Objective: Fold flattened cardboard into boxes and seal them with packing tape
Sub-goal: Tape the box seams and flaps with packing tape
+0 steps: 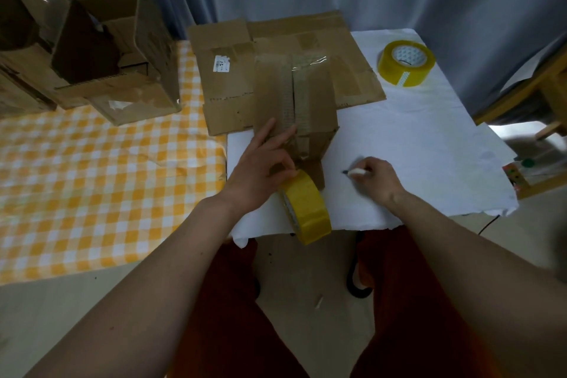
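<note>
A small folded cardboard box (310, 101) stands on the white table (414, 144), with clear tape along its top seam. My left hand (264, 166) rests against the box's near left side, fingers stretched, and its thumb touches a yellow tape roll (306, 207) standing on edge at the table's front. My right hand (376, 176) grips a white pen-like tool (356, 172) with a dark tip, low over the table to the right of the box. Flattened cardboard (233, 77) lies behind and under the box.
A second yellow tape roll (406, 63) lies flat at the back right. Open folded boxes (101, 55) stand at the back left on a yellow checked cloth (92, 181). A wooden stand (537, 92) is at the right. Blue curtains hang behind.
</note>
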Tool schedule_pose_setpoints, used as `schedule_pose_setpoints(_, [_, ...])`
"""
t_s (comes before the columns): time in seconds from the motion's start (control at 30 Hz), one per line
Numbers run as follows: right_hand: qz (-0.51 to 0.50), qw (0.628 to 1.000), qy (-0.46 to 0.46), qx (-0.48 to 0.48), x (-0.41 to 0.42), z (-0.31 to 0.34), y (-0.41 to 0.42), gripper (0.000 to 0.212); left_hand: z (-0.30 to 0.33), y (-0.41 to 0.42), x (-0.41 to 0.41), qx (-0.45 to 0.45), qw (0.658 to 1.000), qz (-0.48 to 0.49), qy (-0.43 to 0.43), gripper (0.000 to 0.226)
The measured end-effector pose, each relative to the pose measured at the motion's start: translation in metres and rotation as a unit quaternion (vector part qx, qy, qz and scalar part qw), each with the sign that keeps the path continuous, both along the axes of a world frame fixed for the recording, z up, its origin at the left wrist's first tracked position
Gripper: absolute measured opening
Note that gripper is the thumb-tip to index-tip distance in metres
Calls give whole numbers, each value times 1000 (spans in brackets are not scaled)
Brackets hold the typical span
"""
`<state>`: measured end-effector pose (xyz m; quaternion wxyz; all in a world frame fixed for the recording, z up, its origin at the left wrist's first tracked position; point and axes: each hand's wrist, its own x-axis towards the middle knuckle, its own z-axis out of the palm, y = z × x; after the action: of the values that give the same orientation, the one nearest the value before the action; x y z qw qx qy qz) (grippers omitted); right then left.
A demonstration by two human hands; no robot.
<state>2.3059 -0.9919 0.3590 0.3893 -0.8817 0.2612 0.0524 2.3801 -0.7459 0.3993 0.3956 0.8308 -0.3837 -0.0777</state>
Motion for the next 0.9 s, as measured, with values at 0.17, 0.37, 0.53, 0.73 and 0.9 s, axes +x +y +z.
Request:
schedule_pose_setpoints(0.17, [-23, 972, -103, -208, 7, 20, 12, 24, -1, -2, 1, 1, 1000, 6, 13, 11])
schedule_pose_setpoints(0.37, [303, 874, -247, -287, 51, 61, 44, 51, -6, -1, 2, -12, 1000, 6, -4, 6])
schedule_pose_setpoints(0.53, [330, 877, -202, -284, 73, 48, 37, 58, -8, 2, 1, -22, 1000, 17, -14, 14])
schedule_pose_setpoints(0.73, [295, 881, -233, -289, 74, 42, 42, 74, -12, 8, 1, -13, 997, 71, -34, 22])
schedule_pose_setpoints(0.9, [245, 915, -200, -251, 78, 54, 50, 74, -14, 9, 1, -36, 998, 57, -10, 11])
